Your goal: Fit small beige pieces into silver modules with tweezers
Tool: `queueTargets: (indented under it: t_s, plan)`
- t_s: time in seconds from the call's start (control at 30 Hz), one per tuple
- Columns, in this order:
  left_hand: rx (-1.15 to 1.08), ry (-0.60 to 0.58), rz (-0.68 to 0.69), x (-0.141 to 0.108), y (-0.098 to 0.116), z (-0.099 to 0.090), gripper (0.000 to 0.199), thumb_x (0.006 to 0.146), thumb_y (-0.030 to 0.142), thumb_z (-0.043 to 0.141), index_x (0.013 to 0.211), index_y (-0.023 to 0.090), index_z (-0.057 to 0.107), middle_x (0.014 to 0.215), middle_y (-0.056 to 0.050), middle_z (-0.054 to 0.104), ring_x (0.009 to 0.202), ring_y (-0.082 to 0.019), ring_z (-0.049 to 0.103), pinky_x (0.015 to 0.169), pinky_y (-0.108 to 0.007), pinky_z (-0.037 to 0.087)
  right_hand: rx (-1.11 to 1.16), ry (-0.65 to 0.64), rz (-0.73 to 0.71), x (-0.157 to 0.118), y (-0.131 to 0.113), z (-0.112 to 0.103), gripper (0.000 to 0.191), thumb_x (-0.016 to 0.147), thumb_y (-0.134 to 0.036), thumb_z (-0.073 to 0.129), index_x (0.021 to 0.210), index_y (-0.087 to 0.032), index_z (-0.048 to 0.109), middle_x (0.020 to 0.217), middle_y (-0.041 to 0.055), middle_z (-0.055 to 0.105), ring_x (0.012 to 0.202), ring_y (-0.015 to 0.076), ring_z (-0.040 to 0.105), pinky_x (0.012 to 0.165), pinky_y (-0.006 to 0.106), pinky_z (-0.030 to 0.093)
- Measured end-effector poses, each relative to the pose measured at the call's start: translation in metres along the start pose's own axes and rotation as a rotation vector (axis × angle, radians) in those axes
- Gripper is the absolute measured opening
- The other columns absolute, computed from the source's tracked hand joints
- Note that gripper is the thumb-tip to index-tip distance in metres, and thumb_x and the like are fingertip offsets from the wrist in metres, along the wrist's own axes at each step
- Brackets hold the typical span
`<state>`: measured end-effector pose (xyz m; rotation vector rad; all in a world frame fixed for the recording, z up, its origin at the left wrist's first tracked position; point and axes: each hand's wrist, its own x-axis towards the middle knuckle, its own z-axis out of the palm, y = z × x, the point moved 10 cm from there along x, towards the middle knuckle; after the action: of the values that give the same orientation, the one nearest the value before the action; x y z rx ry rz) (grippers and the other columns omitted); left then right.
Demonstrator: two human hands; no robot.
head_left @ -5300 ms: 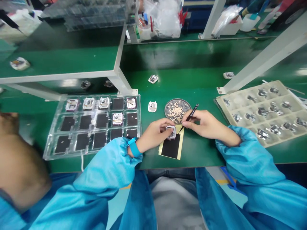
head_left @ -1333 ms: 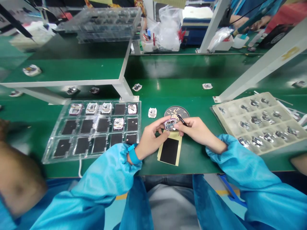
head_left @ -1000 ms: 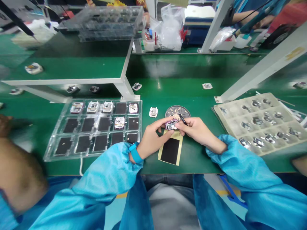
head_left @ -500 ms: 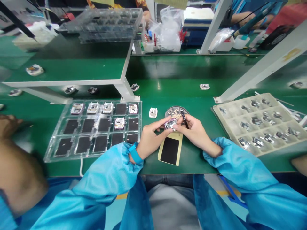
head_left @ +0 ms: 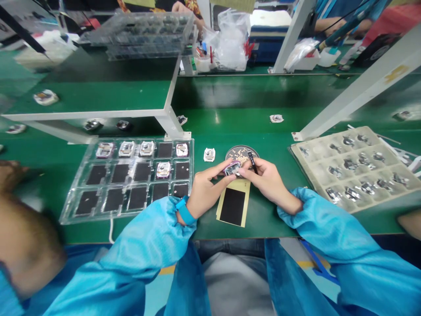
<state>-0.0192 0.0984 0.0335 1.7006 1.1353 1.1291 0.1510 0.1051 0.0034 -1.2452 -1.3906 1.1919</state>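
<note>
My left hand [head_left: 206, 186] grips a small purple-rimmed watch case [head_left: 232, 168] with metal and electronic parts inside, between thumb and fingers. My right hand [head_left: 267, 179] has its thumb and fingertip against the right side of that case. Black tweezers [head_left: 252, 162] with white lettering are tucked in the same hand, pointing up and away. Behind the hands lies a round grey dish [head_left: 241, 148] of tiny pale pieces. Below them a black rectangular pad on a yellow sheet [head_left: 233, 206] rests on the green table. A white-rimmed case [head_left: 209, 154] lies left of the dish.
On the left is a clear compartment tray [head_left: 131, 180] with several cases and black pads. A cream tray [head_left: 317, 169] of metal parts stands on the right. White shelf posts [head_left: 173, 122] rise on both sides. A co-worker's arm [head_left: 26, 232] is at far left.
The watch case has tilted and shifted slightly left in my hands, and my right fingertips have moved a little. Loose cases at the back have slid slightly left.
</note>
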Motion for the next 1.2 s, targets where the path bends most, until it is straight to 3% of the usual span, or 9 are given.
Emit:
queueTargets:
  t_s: [0.4,0.83,1.2]
  plan:
    - [0.061,0.002,0.016,-0.001,-0.002,-0.001,0.044,0.087,0.027,0.077,0.131,0.025,0.071,0.121,-0.005,0.077,0.094,-0.019,0.076,0.084,-0.031,0.063,0.005,0.0,0.071,-0.001,0.003,0.0,0.027,0.081,-0.046,0.08,0.081,-0.019,0.077,0.081,0.0028,0.076,0.073,0.0171,0.065,0.071,0.031,0.049]
    - [-0.004,-0.022,0.03,-0.001,-0.004,0.001,0.051,0.086,0.032,0.079,0.135,0.026,0.069,0.126,-0.007,0.075,0.096,-0.02,0.072,0.08,-0.033,0.059,0.074,0.012,0.09,-0.003,0.0,-0.003,0.029,0.078,-0.047,0.083,0.074,-0.019,0.074,0.074,0.0018,0.072,0.066,0.0146,0.061,0.065,0.03,0.049]
    - [-0.025,-0.014,-0.016,0.0,-0.01,0.002,0.048,0.083,0.031,0.081,0.131,0.025,0.072,0.116,-0.006,0.078,0.083,-0.015,0.068,0.075,-0.029,0.057,-0.023,0.03,0.046,-0.004,-0.003,-0.006,0.029,0.079,-0.047,0.082,0.078,-0.018,0.075,0.073,0.0009,0.07,0.064,0.0137,0.057,0.062,0.029,0.043]
